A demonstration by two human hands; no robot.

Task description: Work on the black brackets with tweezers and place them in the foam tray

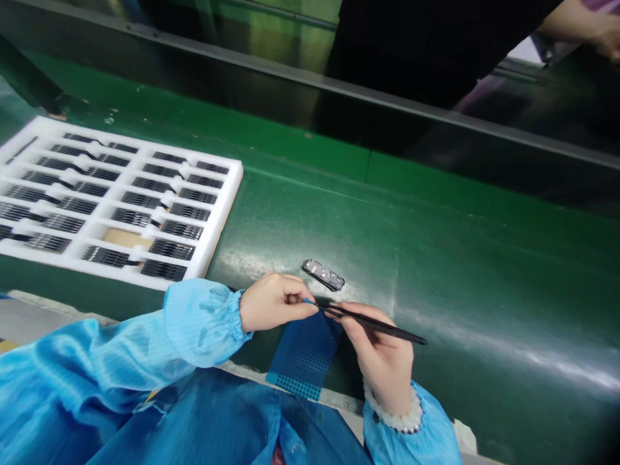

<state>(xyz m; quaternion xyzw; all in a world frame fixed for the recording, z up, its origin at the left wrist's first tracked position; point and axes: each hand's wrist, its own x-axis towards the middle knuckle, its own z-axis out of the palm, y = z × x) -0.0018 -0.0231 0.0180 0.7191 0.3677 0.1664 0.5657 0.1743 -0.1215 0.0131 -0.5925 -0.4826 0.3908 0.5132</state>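
Black tweezers (382, 327) rest in my right hand (385, 361), its fingers closed round them and their tips pointing left. My left hand (278, 300) is closed in a pinch on a small blue strip (309, 301), right at the tweezer tips. Whether the tips touch the strip I cannot tell. Below both hands, a blue sheet with rows of small dots (305, 358) hangs over the table's front edge. Just beyond my fingertips lies a small, narrow electronic part with an exposed circuit board (323, 275), flat on the green table and apart from both hands.
At the left stands a white foam tray (231, 194) with several black parts in its slots; one slot shows tan cardboard. A dark rail (290, 71) runs along the back of the green table (465, 271). Across it, another person's hand (588, 29) shows at the top right.
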